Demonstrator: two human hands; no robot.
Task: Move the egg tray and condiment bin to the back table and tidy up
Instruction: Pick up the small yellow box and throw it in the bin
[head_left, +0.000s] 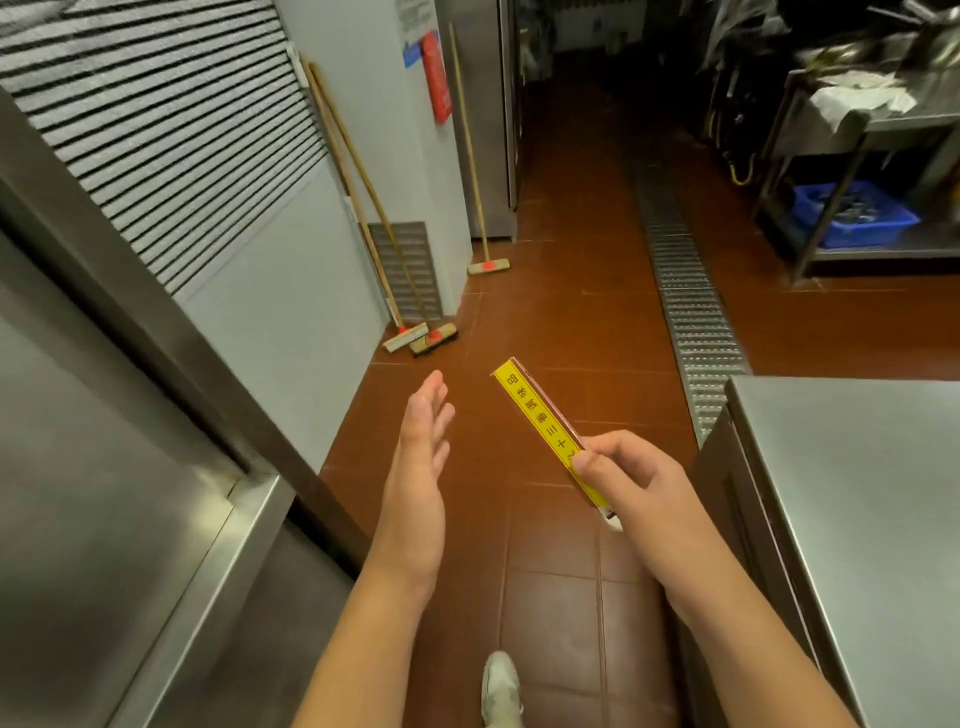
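My right hand (631, 480) grips the near end of a narrow yellow box (535, 415) with red characters on its edge. The box points away from me over the red tile floor. My left hand (421, 457) is held out beside it, fingers straight, palm turned toward the box, holding nothing. A gap separates it from the box. No egg tray or condiment bin is in view.
A steel counter (852, 519) stands at the right and a steel unit (104, 467) at the left. Three brooms (421, 332) lean on the white wall. A floor drain grate (685, 291) runs down the aisle. A blue crate (852, 213) sits under a far steel table.
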